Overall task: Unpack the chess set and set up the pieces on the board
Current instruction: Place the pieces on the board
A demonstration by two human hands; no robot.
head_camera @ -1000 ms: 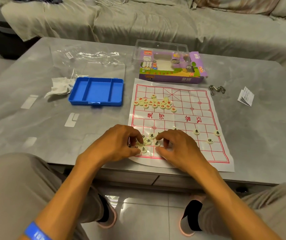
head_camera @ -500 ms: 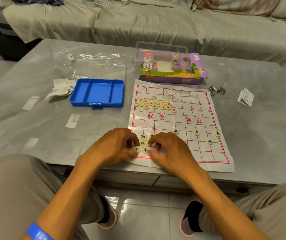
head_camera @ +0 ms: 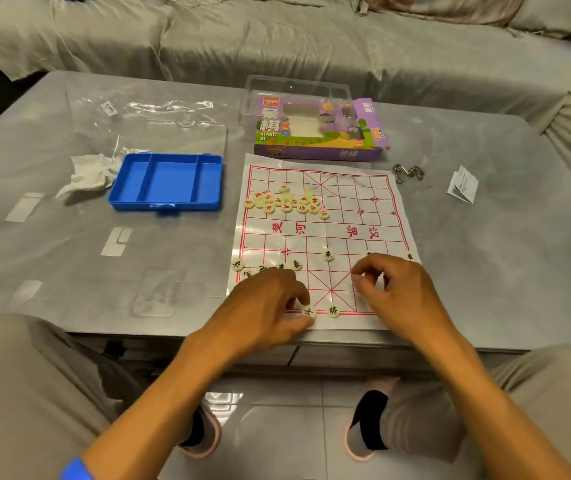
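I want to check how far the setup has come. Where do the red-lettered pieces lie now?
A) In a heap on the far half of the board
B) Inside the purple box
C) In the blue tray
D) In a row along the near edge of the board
A: the red-lettered pieces lie heaped on the far left part of the board, while the blue tray holds none.

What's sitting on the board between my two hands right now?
In the head view, one cream round piece with a black character lies on the paper board's near edge, between left hand and right hand.
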